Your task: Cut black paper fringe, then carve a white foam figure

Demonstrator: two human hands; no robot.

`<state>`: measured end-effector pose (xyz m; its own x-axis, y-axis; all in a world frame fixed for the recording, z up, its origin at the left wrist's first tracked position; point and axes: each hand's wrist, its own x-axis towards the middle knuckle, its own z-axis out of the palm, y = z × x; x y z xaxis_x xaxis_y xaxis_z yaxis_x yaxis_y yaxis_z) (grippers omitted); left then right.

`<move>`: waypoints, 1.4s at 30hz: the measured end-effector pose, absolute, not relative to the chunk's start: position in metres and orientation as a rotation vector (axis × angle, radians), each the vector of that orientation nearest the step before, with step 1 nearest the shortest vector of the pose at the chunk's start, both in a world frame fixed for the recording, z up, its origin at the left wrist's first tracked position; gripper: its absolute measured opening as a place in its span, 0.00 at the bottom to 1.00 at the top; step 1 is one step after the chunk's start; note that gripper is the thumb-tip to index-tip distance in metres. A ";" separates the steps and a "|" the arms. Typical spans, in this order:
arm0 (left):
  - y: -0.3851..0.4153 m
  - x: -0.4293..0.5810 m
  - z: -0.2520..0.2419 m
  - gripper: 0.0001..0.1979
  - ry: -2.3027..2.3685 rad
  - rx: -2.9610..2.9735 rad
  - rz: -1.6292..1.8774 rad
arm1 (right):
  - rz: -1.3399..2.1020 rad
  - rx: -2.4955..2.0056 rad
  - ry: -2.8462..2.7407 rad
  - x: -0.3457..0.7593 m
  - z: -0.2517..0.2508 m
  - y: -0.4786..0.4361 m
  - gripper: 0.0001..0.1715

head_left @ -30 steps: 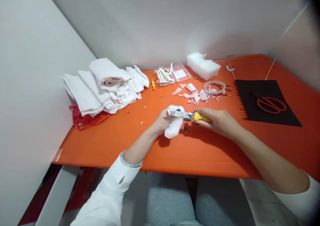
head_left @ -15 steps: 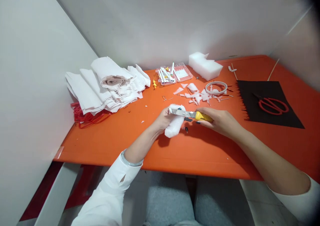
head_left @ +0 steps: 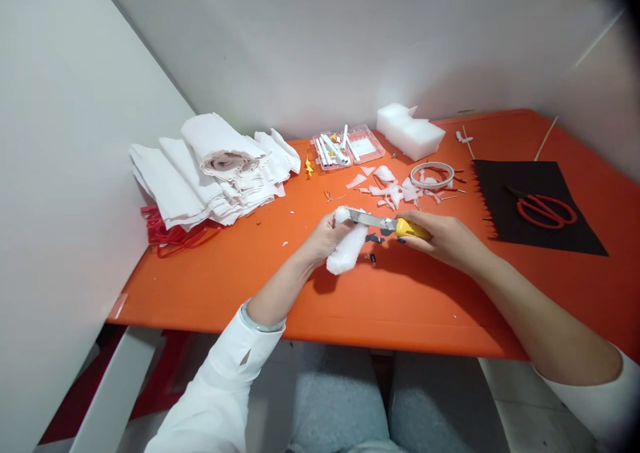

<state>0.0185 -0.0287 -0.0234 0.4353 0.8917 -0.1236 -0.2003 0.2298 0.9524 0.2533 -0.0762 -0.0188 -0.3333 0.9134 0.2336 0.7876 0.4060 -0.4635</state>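
My left hand (head_left: pixel 325 236) is closed around a white foam piece (head_left: pixel 349 249), held just above the orange table (head_left: pixel 225 279). My right hand (head_left: pixel 445 238) grips the yellow handle of a utility knife (head_left: pixel 387 223). Its metal blade points left and lies against the top of the foam piece. Small dark bits (head_left: pixel 373 239) lie on the table under the blade.
A stack of folded white cloth (head_left: pixel 215 169) sits at the back left over red cords (head_left: pixel 173 236). Behind are a clear box of white sticks (head_left: pixel 345 147), a white foam block (head_left: pixel 410 131), foam scraps (head_left: pixel 393 189), a tape ring (head_left: pixel 433 175) and red scissors (head_left: pixel 545 211) on black sheet (head_left: pixel 530 229).
The knife blade has shifted slightly right and up along the top of the foam piece. My left hand has turned the foam a little.
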 end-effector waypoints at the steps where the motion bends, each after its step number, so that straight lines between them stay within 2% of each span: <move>1: -0.028 0.018 -0.022 0.22 0.813 1.072 0.876 | 0.381 -1.438 -2.214 0.254 -0.018 -0.076 0.15; 6: -0.027 0.017 -0.020 0.26 0.884 1.029 0.838 | 0.489 -1.397 -2.092 0.255 -0.018 -0.075 0.17; 15: -0.034 0.023 -0.031 0.23 0.927 1.200 0.724 | 0.944 -1.263 -1.666 0.234 -0.016 -0.076 0.13; 19: -0.038 0.027 -0.030 0.19 0.943 1.317 0.680 | 0.912 -1.250 -1.682 0.229 -0.016 -0.078 0.12; 29: -0.036 0.022 -0.027 0.17 0.913 1.379 0.630 | 0.897 -1.320 -1.708 0.236 -0.022 -0.076 0.08; 32: -0.027 0.014 -0.025 0.20 0.931 1.277 0.725 | 0.816 -1.411 -1.529 0.247 -0.024 -0.068 0.10; 36: -0.007 0.002 -0.021 0.19 1.021 1.014 1.109 | 0.532 -1.585 -1.450 0.269 -0.029 -0.056 0.11; 38: 0.002 -0.002 -0.021 0.17 1.048 0.968 1.204 | 0.325 -1.683 -1.485 0.279 -0.032 -0.051 0.15; 40: 0.007 -0.004 -0.023 0.15 1.048 0.948 1.253 | 0.190 -1.714 -1.498 0.284 -0.035 -0.049 0.24; 42: 0.007 -0.005 -0.025 0.16 1.032 0.954 1.260 | 0.157 -1.717 -1.488 0.284 -0.037 -0.048 0.27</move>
<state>-0.0048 0.0072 -0.0249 0.0239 0.9967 -0.0769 -0.2717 0.0806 0.9590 0.2839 -0.0477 -0.0368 0.2878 0.8649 0.4112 0.7603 0.0548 -0.6473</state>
